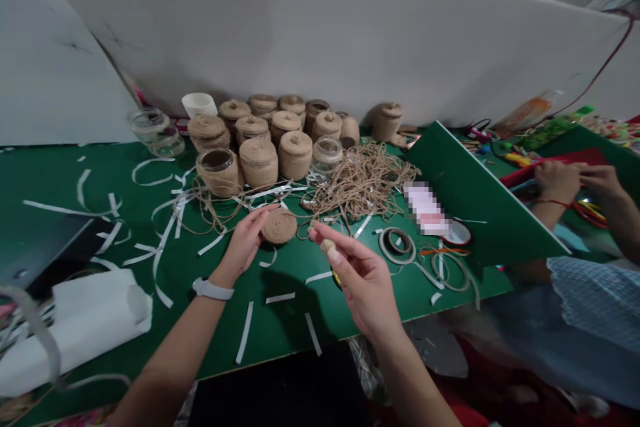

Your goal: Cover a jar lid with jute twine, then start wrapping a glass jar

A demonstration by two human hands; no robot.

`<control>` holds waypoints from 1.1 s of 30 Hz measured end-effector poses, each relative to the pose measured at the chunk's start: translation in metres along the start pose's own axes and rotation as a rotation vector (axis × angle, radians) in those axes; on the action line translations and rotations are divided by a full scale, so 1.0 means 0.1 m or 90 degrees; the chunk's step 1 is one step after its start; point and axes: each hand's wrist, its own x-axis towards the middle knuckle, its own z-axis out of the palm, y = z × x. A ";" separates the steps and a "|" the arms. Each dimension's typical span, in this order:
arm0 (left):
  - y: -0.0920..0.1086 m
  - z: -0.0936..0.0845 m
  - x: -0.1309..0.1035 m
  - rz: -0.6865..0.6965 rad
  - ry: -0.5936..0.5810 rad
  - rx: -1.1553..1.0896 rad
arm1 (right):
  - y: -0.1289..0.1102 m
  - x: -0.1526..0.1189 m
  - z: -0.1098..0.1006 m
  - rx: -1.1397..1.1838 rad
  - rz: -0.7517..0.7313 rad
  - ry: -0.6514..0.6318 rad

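Observation:
My left hand (243, 243) grips a round jute-covered lid (279, 225) by its left edge, with the coiled rope face toward me. To the right of it, my right hand (363, 277) pinches a small beige jute knot (327, 245) between thumb and finger. A thin strand runs near these fingertips toward the lid; where it ends I cannot tell. Part of a yellow thing (337, 278) shows beneath my right hand, mostly hidden. Behind the hands lies a tangled heap of jute rope (367, 180).
Several jute-wrapped jars (259, 163) stand by the wall, with bare glass jars (326, 157) among them. White strips (245, 332) litter the green table. Tape rolls (397, 245) lie right, before a green divider (480, 200). Beyond it are another person's hands (557, 183). A white roll (95, 310) lies left.

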 end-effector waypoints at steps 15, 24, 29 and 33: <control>0.02 0.02 -0.01 -0.004 -0.008 -0.031 | 0.33 0.40 -0.08 -0.123 0.033 -0.024; -0.02 -0.03 0.00 -0.001 -0.030 -0.031 | 0.77 0.82 0.01 -0.593 -0.318 -0.003; -0.03 -0.05 -0.01 -0.017 -0.028 -0.069 | 1.02 0.90 0.06 -0.725 -0.405 0.012; -0.05 -0.08 0.00 -0.026 -0.016 -0.080 | 1.13 0.94 0.07 -0.776 -0.443 0.041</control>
